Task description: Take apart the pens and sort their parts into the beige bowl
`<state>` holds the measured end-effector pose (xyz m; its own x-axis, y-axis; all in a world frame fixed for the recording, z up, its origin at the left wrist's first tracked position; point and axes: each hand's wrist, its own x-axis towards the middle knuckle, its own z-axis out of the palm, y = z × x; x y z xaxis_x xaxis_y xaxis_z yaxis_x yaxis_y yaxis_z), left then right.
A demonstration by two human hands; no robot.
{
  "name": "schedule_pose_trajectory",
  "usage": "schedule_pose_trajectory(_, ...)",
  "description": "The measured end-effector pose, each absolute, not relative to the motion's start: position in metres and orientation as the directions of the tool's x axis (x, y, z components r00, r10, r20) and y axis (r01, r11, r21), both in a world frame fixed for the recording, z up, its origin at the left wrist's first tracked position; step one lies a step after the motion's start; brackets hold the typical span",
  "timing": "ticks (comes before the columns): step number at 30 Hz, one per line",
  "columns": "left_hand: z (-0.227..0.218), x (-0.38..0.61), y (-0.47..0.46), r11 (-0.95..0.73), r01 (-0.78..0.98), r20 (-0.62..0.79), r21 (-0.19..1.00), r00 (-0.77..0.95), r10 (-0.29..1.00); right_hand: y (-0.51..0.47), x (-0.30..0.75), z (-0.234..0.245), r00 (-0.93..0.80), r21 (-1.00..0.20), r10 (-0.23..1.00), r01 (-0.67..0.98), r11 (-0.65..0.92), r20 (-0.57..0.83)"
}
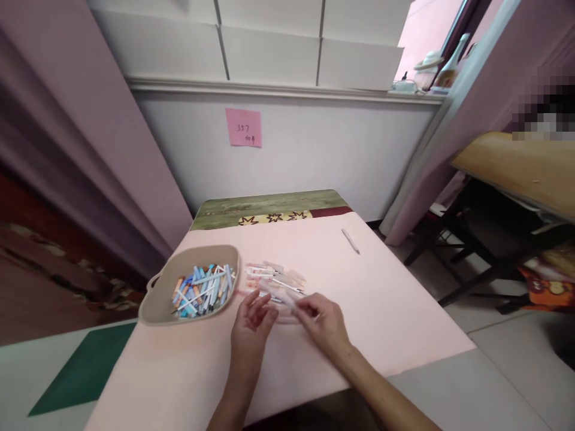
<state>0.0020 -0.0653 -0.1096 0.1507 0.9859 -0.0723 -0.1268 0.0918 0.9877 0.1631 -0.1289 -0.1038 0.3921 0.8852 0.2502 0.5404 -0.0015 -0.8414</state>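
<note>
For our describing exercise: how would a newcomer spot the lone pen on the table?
Find the table covered in pale pink. Toward its far right corner lies a slim, pale pen. Unlike the cluttered pile beside the bin, it lies alone.

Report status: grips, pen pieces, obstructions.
Right grip pinching pale blurred piece. Left grip alongside, contact unclear. Pen pieces piled beyond. Basket off left, seemingly not obstructing.

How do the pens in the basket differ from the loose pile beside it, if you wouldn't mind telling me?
The pens show strong blues and orange among white, while the loose pile is mostly pale, with pinkish and clear-looking pieces. The pens lie inside the basket; the loose pile lies on the pink cover. Both are jumbles of slim, stick-like items.
</note>
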Motion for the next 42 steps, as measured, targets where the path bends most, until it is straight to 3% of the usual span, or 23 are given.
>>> schedule_pose_trajectory(2, -0.120, -0.004, -0.066, 0.020, 0.095, -0.033, 0.995, 0.140, 0.990, -0.119, 0.207, -0.109, 0.537, -0.794, 0.798, 0.594, -0.130, 0.272)
schedule_pose_trajectory(4, -0.128, -0.011, -0.067, -0.047, 0.294, 0.007, 0.955, 0.136, 0.991, -0.107, 0.257, -0.114, 0.708, -0.704, 0.657, 0.603, -0.374, 0.258)
schedule_pose_trajectory(6, -0.135, -0.017, -0.067, -0.114, 0.375, 0.079, 0.920, 0.108, 0.991, -0.094, 0.300, -0.117, 0.816, -0.548, 0.551, 0.544, -0.636, 0.171)
schedule_pose_trajectory(9, -0.140, -0.020, -0.066, -0.165, 0.413, 0.127, 0.896, 0.118, 0.985, -0.076, 0.340, -0.123, 0.841, -0.477, 0.526, 0.518, -0.710, 0.130)
schedule_pose_trajectory(16, -0.155, -0.026, -0.058, -0.181, 0.437, 0.131, 0.881, 0.142, 0.981, -0.044, 0.356, -0.134, 0.833, -0.390, 0.528, 0.548, -0.740, 0.167)
schedule_pose_trajectory(24, -0.158, -0.025, -0.059, -0.165, 0.437, 0.115, 0.884, 0.139, 0.984, -0.047, 0.360, -0.148, 0.810, -0.338, 0.494, 0.583, -0.739, 0.318)
schedule_pose_trajectory(28, -0.148, -0.020, -0.064, -0.182, 0.440, 0.121, 0.879, 0.162, 0.979, -0.049, 0.370, -0.157, 0.806, -0.313, 0.543, 0.591, -0.743, 0.233)
schedule_pose_trajectory(33, -0.142, -0.016, -0.068, -0.224, 0.461, 0.157, 0.858, 0.179, 0.971, -0.051, 0.379, -0.166, 0.801, -0.315, 0.538, 0.598, -0.737, 0.263)
schedule_pose_trajectory(39, -0.140, -0.016, -0.070, -0.210, 0.442, 0.143, 0.872, 0.179, 0.973, -0.056, 0.368, -0.162, 0.672, -0.417, 0.476, 0.733, -0.538, 0.568)
schedule_pose_trajectory(42, -0.139, -0.015, -0.070, -0.208, 0.426, 0.149, 0.881, 0.167, 0.975, -0.056, 0.343, -0.152, 0.590, -0.448, 0.528, 0.807, -0.385, 0.610)
